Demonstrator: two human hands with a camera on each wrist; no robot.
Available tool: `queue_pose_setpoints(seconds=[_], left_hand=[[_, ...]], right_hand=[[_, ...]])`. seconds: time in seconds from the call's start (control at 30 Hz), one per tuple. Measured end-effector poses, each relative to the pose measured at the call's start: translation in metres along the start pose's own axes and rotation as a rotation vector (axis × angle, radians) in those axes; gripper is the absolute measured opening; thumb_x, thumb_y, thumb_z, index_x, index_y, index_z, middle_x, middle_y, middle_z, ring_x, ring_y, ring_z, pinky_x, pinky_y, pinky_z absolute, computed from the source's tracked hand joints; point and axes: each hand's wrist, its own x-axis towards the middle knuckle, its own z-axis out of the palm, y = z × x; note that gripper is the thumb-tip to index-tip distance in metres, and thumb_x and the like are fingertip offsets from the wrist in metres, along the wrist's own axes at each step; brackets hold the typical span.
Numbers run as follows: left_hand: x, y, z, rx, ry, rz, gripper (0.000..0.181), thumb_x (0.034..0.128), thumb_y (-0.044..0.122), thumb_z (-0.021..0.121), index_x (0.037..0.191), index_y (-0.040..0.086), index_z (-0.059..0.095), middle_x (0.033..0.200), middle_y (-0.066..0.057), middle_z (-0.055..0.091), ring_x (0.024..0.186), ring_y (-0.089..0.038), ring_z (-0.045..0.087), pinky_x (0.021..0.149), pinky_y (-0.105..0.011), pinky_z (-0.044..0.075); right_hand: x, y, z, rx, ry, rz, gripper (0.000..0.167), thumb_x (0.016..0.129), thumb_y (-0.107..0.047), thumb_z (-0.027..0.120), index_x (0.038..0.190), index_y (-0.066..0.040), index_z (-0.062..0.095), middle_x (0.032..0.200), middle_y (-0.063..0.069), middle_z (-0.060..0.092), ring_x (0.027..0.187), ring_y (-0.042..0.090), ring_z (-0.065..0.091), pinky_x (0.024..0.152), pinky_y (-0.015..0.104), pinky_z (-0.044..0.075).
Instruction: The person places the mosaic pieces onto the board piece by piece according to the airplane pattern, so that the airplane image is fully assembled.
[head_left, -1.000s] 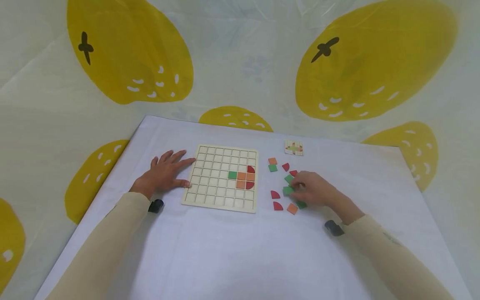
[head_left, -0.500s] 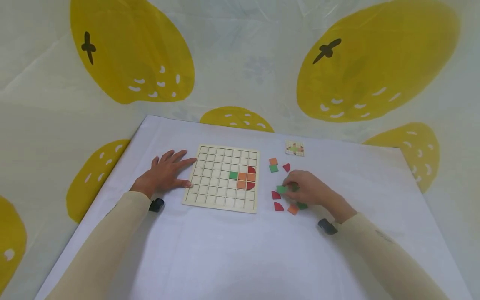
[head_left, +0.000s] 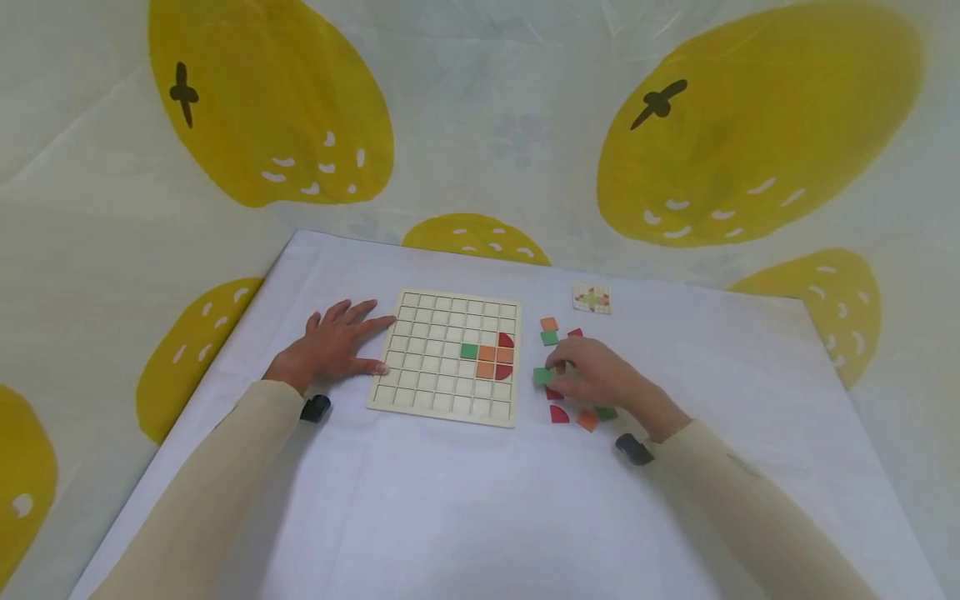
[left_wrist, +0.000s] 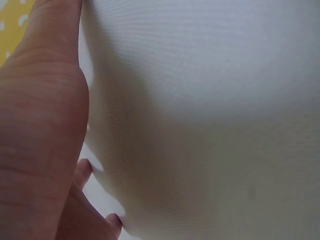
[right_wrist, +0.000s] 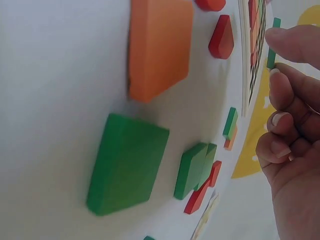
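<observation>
My right hand (head_left: 596,375) pinches a green square tile (head_left: 543,377) between thumb and fingertips, just off the right edge of the gridded wooden board (head_left: 427,387). In the right wrist view this tile (right_wrist: 273,44) is seen edge-on, raised off the table. My left hand (head_left: 330,346) lies with fingers spread, its index finger and thumb touching the board's left edge. Set in the board's right side are a green square (head_left: 468,351), several orange squares (head_left: 487,354) and two red quarter-circles (head_left: 506,341). The left wrist view shows mostly palm and white cloth.
Loose pieces lie right of the board: an orange square (head_left: 550,324), a green square (head_left: 550,337), a red quarter-circle (head_left: 558,414), another orange square (head_left: 587,420) and a green one (head_left: 606,412). A small pattern card (head_left: 592,297) lies behind them. Some pieces are hidden by my right hand.
My right hand has taken hold of a green square from the loose pieces and carried it left toward the board. My left hand stays at the board's edge.
</observation>
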Motion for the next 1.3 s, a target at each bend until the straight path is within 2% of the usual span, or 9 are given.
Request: queue_pose_setpoints(seconds=[0.17,0.63,0.97,1.3], left_hand=[[0.002,-0.002,0.002,0.011,0.001,0.01,0.095,0.0832,0.079,0.065,0.163,0.044,0.027,0.177,-0.006,0.013,0.16,-0.047,0.01,0.118,-0.081,0.014],[0.0,0.001,-0.002,0.036,0.042,0.028,0.094,0.0816,0.077,0.069,0.162,0.043,0.032,0.175,-0.008,0.02,0.158,-0.048,0.018,0.116,-0.081,0.023],[0.002,0.002,-0.003,0.098,0.07,0.038,0.095,0.0802,0.077,0.07,0.161,0.044,0.034,0.174,-0.008,0.026,0.154,-0.044,0.028,0.111,-0.076,0.035],[0.001,0.004,-0.007,0.125,0.062,0.027,0.097,0.0779,0.08,0.069,0.161,0.043,0.036,0.172,-0.008,0.028,0.152,-0.044,0.032,0.108,-0.073,0.04]], right_hand=[[0.004,-0.007,0.002,0.009,-0.003,0.007,0.028,0.091,-0.03,0.08,0.114,-0.016,0.076,0.094,-0.002,0.066,0.094,0.017,0.058,0.079,0.03,0.054],[0.016,-0.024,0.011,0.033,0.018,-0.062,0.03,0.092,-0.032,0.079,0.117,-0.017,0.076,0.097,-0.004,0.066,0.099,0.018,0.056,0.083,0.031,0.052],[0.025,-0.036,0.017,0.046,0.037,-0.095,0.024,0.091,-0.03,0.078,0.112,-0.018,0.077,0.09,-0.003,0.062,0.092,0.018,0.056,0.079,0.031,0.05],[0.031,-0.047,0.023,0.036,0.029,-0.122,0.022,0.093,-0.036,0.079,0.107,-0.019,0.077,0.087,-0.005,0.062,0.09,0.016,0.056,0.077,0.029,0.051]])
